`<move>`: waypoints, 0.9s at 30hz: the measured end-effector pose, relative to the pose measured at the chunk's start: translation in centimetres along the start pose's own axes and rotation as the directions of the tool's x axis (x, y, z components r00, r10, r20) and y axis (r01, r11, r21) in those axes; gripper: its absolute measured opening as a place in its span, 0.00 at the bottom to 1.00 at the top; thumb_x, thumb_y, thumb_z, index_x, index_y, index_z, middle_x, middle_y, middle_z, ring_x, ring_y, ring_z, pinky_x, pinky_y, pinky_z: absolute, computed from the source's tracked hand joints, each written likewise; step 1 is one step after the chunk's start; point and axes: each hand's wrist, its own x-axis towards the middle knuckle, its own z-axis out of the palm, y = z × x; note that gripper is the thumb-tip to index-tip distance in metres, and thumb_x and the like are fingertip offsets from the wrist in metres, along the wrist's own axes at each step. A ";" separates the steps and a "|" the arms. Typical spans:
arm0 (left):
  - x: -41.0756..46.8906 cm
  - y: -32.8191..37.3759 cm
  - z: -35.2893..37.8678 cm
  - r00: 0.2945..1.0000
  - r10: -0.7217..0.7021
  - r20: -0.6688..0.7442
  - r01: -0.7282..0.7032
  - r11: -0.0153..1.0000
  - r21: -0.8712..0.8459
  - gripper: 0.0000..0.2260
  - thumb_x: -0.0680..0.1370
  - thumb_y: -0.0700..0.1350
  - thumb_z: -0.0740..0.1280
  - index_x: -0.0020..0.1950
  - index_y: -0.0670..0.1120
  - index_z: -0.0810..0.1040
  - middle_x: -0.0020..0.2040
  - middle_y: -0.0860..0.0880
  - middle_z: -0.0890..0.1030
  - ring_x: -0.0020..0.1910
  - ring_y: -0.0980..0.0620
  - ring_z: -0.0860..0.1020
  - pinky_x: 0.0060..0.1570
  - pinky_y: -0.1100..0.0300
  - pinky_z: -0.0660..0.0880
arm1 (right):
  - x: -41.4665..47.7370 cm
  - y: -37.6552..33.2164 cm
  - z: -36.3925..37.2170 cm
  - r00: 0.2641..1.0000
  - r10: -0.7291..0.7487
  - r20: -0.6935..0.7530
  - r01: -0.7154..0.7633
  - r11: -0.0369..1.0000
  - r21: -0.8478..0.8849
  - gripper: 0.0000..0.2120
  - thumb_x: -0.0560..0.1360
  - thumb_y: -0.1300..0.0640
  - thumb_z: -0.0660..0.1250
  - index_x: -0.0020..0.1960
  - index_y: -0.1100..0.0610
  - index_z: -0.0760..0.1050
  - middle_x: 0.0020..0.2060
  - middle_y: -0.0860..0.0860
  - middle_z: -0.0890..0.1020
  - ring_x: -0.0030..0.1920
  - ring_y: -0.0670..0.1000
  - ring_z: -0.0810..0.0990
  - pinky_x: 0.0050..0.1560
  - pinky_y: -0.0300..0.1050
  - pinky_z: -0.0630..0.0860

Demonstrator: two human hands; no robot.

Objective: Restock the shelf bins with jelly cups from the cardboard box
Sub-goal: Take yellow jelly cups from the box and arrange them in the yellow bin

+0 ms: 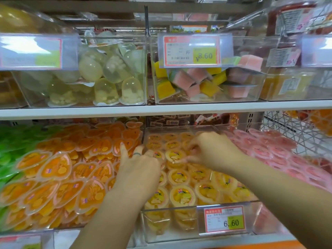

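Bin, lower shelf centre: clear plastic bin (188,209) packed w/ round yellow jelly cups (181,195); price tag (224,219) reading 6.60 is clipped to its front wall.
Left hand: left hand (138,168) is laid palm-down at the bin's left edge, fingers spread wide, nothing gripped; a ring (136,154) is seen on one finger.
Right hand: right hand (213,150) is reached over the bin's middle, fingertips pinched narrow at a yellow cup (175,156) approx. mid-bin; whether the cup is actually held cannot be told (motion blur).
Left neighbour: heart-shaped orange jelly cups (55,168) are heaped beside the bin; green cups (10,141) lie further left.
Right neighbour: pink jelly cups (273,150) are piled just beside the bin.
Upper shelf: dome-shaped pale jellies (106,87) are kept in a clear bin at left; pink & yellow block jellies (194,81) in the next, tagged 8.60 (192,51).
Cardboard box: not in view.
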 end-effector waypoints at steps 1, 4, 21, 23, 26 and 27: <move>-0.2 0.0 -0.2 1.000 -0.002 -0.015 0.002 1.000 0.026 0.19 0.80 0.45 0.59 0.70 0.58 0.67 0.70 0.53 0.67 0.74 0.45 0.55 0.68 0.33 0.42 | -0.6 0.9 -0.8 1.000 0.004 0.003 -0.004 1.000 0.028 0.15 0.71 0.38 0.68 0.54 0.43 0.79 0.50 0.42 0.82 0.55 0.48 0.78 0.55 0.43 0.70; -0.5 0.4 -0.8 1.000 -0.004 -0.031 0.005 0.999 0.038 0.18 0.80 0.45 0.59 0.69 0.57 0.68 0.69 0.52 0.67 0.74 0.46 0.56 0.69 0.33 0.44 | -3.1 3.9 -3.0 0.999 0.003 0.034 -0.005 0.998 0.057 0.10 0.72 0.46 0.69 0.53 0.43 0.81 0.45 0.40 0.81 0.47 0.41 0.78 0.46 0.35 0.70; 1.3 8.3 -0.8 0.983 0.065 -0.169 -0.169 0.662 -0.730 0.04 0.76 0.46 0.66 0.42 0.52 0.75 0.36 0.57 0.76 0.34 0.61 0.74 0.36 0.69 0.70 | -6.8 6.5 -1.6 0.992 0.078 -0.095 -0.077 0.997 0.010 0.10 0.76 0.47 0.62 0.56 0.40 0.76 0.51 0.41 0.81 0.61 0.49 0.68 0.59 0.45 0.61; 1.8 7.3 -1.3 0.988 -0.036 -0.152 -0.092 0.653 -0.751 0.05 0.76 0.47 0.67 0.40 0.52 0.75 0.35 0.56 0.79 0.34 0.61 0.75 0.33 0.71 0.68 | -6.1 7.3 -1.5 0.984 0.110 -0.142 -0.116 0.993 -0.028 0.11 0.76 0.47 0.62 0.57 0.39 0.75 0.51 0.43 0.79 0.63 0.50 0.65 0.62 0.46 0.57; 2.5 6.2 -1.7 0.971 -0.212 -0.111 0.039 0.598 -0.801 0.03 0.76 0.48 0.67 0.41 0.52 0.76 0.36 0.54 0.82 0.35 0.57 0.78 0.35 0.64 0.73 | -5.1 7.7 -0.5 0.985 0.142 -0.096 -0.149 0.986 -0.072 0.10 0.75 0.48 0.62 0.56 0.40 0.75 0.52 0.45 0.79 0.66 0.52 0.63 0.70 0.50 0.52; 2.7 6.2 -1.6 0.963 -0.252 -0.100 0.070 0.587 -0.806 0.03 0.75 0.47 0.67 0.42 0.52 0.76 0.37 0.53 0.82 0.35 0.57 0.78 0.32 0.66 0.72 | -4.8 7.6 -0.1 0.986 0.152 -0.062 -0.157 0.985 -0.069 0.10 0.75 0.49 0.62 0.56 0.41 0.75 0.53 0.45 0.79 0.67 0.52 0.62 0.71 0.53 0.50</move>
